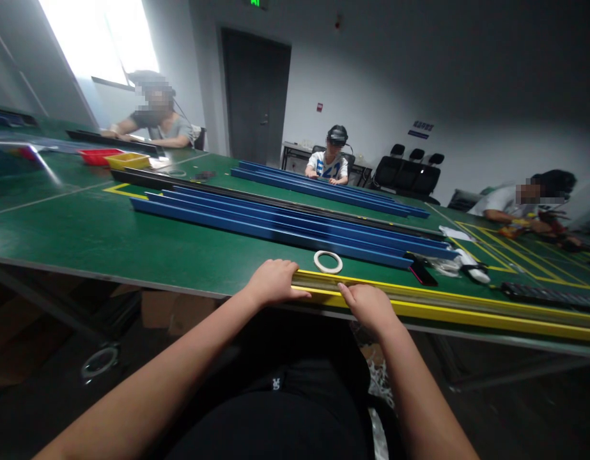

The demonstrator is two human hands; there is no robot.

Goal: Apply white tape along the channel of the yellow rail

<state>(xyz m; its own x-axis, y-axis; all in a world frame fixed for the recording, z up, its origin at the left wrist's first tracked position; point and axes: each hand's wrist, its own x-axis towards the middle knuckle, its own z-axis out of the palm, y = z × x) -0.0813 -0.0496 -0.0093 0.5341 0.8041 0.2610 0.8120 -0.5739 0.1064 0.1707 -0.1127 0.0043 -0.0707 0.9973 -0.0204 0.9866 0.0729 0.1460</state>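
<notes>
Green tabletop (84, 236), grey-walled room. Yellow channel (458, 313) lies along the near table edge. Left hand (273, 281) is closed on its end — fingers over the far rim, thumb nearside. Right hand (371, 305) rests its thumb on the channel — fingers hidden, closure I cannot tell. White ring (329, 271) lies just beyond; blue channels (275, 223) farther back.

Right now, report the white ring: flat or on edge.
Flat: the white ring lies on the green tabletop, its hole facing up.
</notes>
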